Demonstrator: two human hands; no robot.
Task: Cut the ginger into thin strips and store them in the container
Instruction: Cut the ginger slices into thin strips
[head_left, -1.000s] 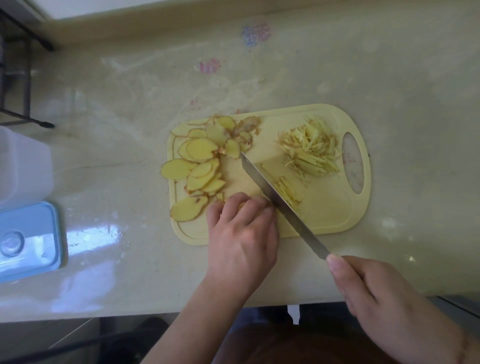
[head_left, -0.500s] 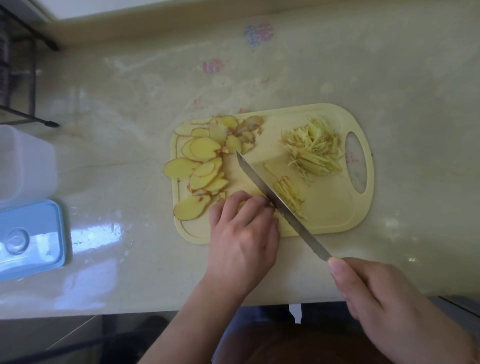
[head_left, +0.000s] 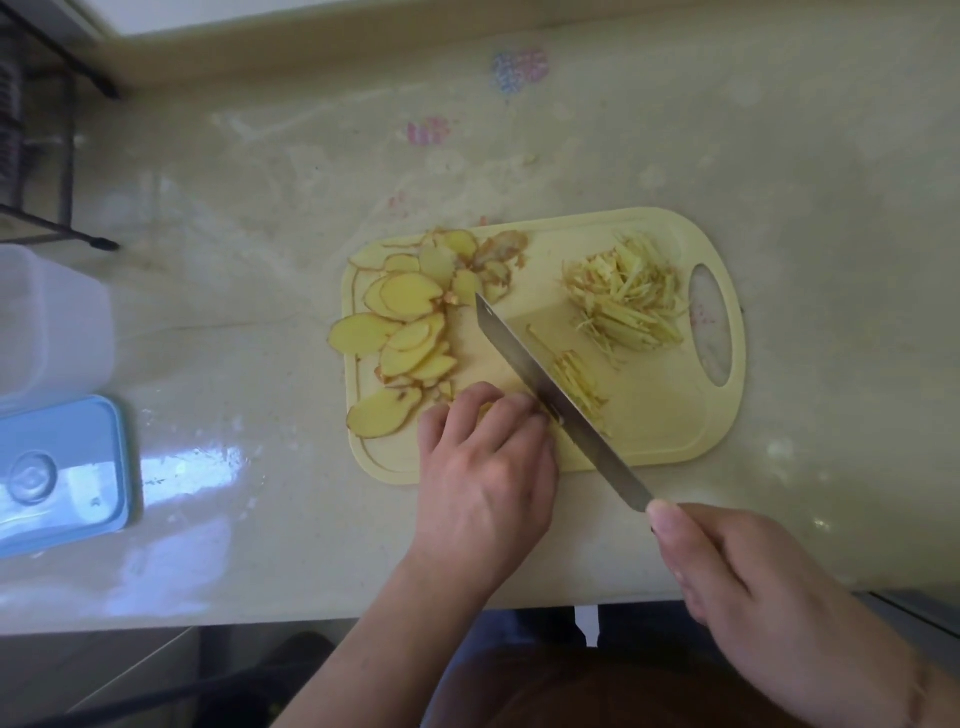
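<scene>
Pale glossy countertop carries a yellow cutting board. Ginger slices are fanned on its left part, cut strips piled near the handle hole, a smaller batch beside the knife. Knife handle is gripped by right hand; left hand is curled, fingertips pressing ginger against the blade. Clear container and blue lid sit far left.
</scene>
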